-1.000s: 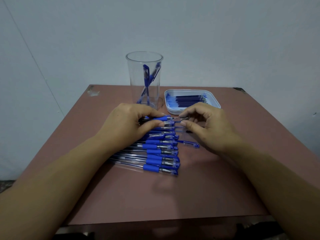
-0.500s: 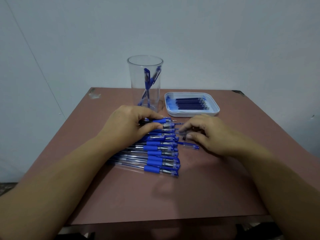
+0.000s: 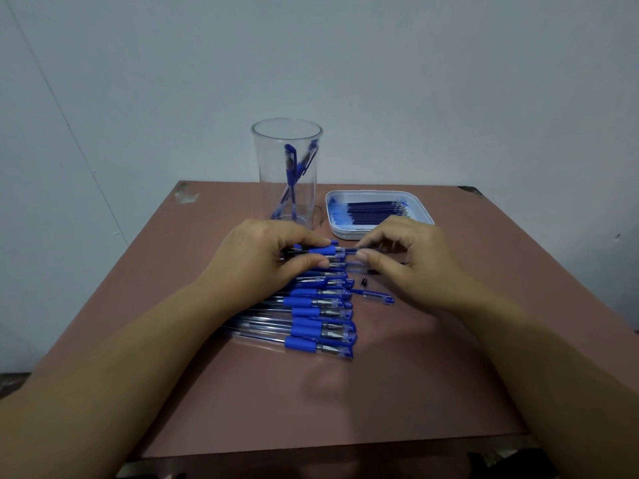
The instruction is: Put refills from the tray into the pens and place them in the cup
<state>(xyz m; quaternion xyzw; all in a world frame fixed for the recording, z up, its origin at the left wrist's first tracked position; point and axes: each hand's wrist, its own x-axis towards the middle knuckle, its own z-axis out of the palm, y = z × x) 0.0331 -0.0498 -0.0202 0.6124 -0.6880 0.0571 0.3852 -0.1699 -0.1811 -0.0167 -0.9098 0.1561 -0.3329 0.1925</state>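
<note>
Our left hand (image 3: pixel 262 261) curls round a blue-grip pen (image 3: pixel 321 251) at the far end of the row of pens (image 3: pixel 311 312), hiding most of its barrel. Our right hand (image 3: pixel 408 261) pinches that pen's tip end, though what sits in the pinch we cannot make out. A loose cap (image 3: pixel 377 298) and a small black piece (image 3: pixel 363 281) lie just beside. Behind stand the clear cup (image 3: pixel 287 140), two pens (image 3: pixel 290 174) leaning inside, and the white tray (image 3: pixel 422 211) of refills (image 3: pixel 373 210), its near rim partly covered by our right hand.

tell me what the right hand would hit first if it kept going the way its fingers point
The right hand points left along the pen, whose front end it pinches. Going straight on, it would most likely meet the left hand first, at the fingertips gripping that pen's blue sleeve.
</note>
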